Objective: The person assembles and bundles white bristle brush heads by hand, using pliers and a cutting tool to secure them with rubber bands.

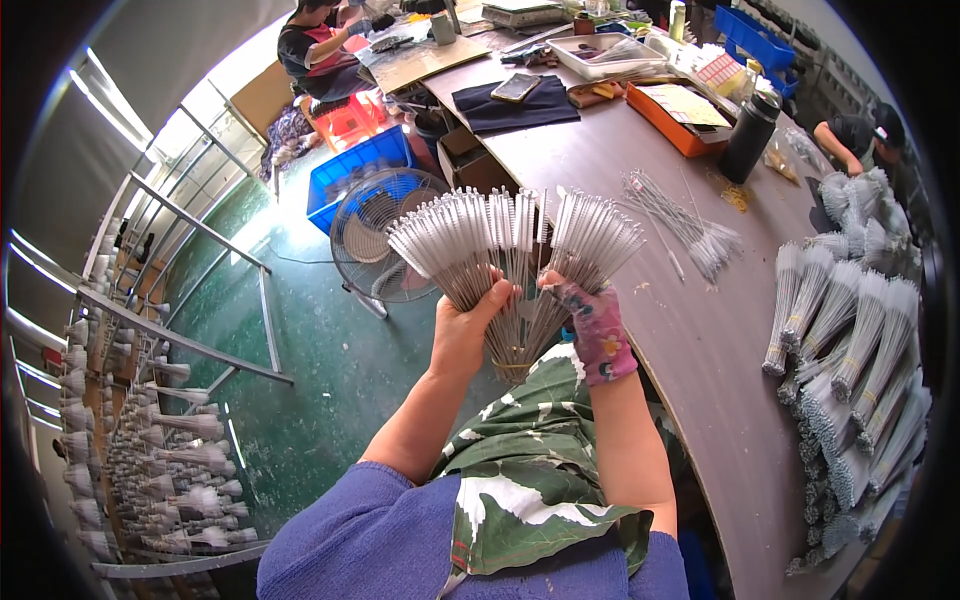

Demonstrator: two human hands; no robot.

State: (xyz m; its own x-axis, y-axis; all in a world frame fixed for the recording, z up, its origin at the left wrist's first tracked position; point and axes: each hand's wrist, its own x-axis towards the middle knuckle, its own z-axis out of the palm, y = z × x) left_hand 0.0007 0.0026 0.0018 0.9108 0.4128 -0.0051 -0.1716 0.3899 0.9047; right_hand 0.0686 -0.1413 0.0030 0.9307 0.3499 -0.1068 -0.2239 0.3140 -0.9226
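I hold a fanned bundle of thin wire bottle brushes (515,240) with white bristle tips, stems gathered low over my lap. My left hand (465,330) grips the left side of the fan, thumb across the stems. My right hand (590,320), in a flowered fingerless glove, holds the right side. The stems meet at a tied base (512,368) between both hands. The bundle hangs just left of the brown table's edge (640,350).
Tied brush bundles (850,340) pile on the table's right. Loose brushes (680,225), a black flask (750,135) and an orange tray (680,125) lie farther back. A floor fan (375,235), a blue crate (350,170), racks of brushes (150,450) at left. Two other people sit beyond.
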